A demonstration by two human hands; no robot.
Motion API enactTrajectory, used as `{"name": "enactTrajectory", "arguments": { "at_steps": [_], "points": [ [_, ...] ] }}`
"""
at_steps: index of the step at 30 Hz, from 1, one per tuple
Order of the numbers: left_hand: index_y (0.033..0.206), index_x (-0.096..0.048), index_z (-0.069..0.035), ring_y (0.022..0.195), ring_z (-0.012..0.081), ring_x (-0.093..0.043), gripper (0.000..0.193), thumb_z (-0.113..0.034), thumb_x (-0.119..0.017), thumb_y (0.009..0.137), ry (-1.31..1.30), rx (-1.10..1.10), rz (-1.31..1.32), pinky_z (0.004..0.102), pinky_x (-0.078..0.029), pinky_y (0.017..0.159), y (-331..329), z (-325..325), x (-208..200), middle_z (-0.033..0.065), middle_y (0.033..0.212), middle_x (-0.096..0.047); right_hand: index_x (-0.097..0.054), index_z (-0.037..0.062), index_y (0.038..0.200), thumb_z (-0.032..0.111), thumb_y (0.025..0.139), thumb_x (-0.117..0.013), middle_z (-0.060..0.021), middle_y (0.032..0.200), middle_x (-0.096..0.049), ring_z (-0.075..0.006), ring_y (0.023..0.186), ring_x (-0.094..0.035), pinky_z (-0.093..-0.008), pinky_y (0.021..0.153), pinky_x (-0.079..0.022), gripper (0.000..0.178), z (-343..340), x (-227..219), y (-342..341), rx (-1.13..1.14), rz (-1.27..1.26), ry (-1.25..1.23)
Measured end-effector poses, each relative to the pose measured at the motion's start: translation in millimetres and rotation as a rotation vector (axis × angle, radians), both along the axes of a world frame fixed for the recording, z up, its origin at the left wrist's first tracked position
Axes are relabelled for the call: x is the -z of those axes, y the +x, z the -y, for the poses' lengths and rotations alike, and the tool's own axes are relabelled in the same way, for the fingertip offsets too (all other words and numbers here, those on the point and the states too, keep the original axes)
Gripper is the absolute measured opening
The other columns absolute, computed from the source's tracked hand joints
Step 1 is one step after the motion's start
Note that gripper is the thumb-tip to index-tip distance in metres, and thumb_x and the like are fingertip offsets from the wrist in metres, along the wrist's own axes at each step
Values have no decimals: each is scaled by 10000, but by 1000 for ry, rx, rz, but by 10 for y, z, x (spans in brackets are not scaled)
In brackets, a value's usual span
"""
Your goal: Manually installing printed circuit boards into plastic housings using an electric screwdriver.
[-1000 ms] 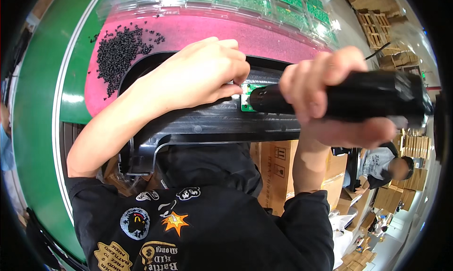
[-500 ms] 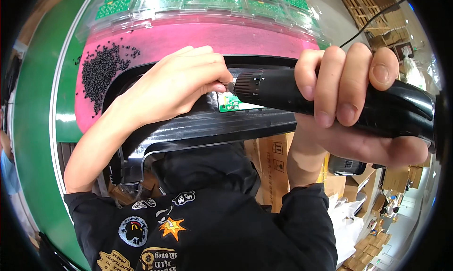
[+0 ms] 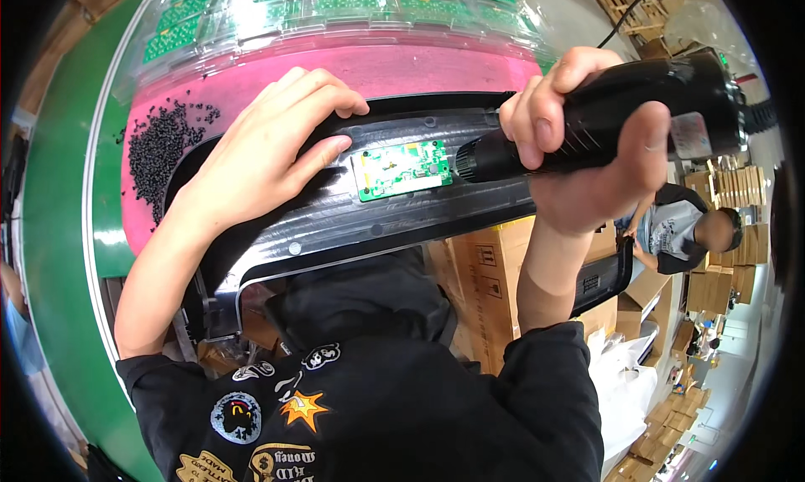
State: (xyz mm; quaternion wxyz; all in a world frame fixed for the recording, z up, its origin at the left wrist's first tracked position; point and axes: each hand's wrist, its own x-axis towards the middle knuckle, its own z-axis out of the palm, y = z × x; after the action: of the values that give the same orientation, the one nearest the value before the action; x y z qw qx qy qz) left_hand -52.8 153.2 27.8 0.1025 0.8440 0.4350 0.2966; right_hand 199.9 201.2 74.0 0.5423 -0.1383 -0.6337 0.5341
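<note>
Head view: right grip (image 3: 579, 192) clasps and partly hides screwdriver (image 3: 602, 130); left grip (image 3: 264, 151) spread.

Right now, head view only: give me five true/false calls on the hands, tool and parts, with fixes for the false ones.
1. The right hand holds a black handheld driver. True.
2. A green circuit board lies in the black housing. True.
3. The driver's nose is by the board's left end. False: it is by the right end.
4. The left hand is clenched in a fist. False: its thumb and fingers are apart.
5. The pile of small black parts sits on the pink mat, left of the board. True.
</note>
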Motion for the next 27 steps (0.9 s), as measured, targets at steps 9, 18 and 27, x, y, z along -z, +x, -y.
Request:
{"name": "enactTrajectory", "arguments": {
  "at_steps": [9,18,27],
  "points": [
    [1084,-583,-24,1018,300,-549,235,-14,-606,850,-29,-25,-65,390,-431,910,-13,-33,-15,110,1040,-593,-532,16,972,601,935,-460,-19,591,-478,-114,462,-414,-288,518,-368,590,-119,171,-32,60,5,5],
    [1069,-578,-31,1015,315,-541,199,-65,-607,876,-43,17,-67,410,-418,908,-32,-48,-76,114,1031,-588,-484,41,908,583,855,-638,12,550,-450,-95,417,-405,-251,424,-333,566,-148,191,-100,-91,8,-31],
    [1114,-574,0,1052,331,-594,255,-109,-638,892,-89,-130,242,382,-473,918,-310,384,-670,159,1080,-596,-535,11,927,299,800,-780,-59,613,-555,-126,492,-511,-251,459,-410,399,-223,284,-99,-201,-114,-183]
  ]
}}
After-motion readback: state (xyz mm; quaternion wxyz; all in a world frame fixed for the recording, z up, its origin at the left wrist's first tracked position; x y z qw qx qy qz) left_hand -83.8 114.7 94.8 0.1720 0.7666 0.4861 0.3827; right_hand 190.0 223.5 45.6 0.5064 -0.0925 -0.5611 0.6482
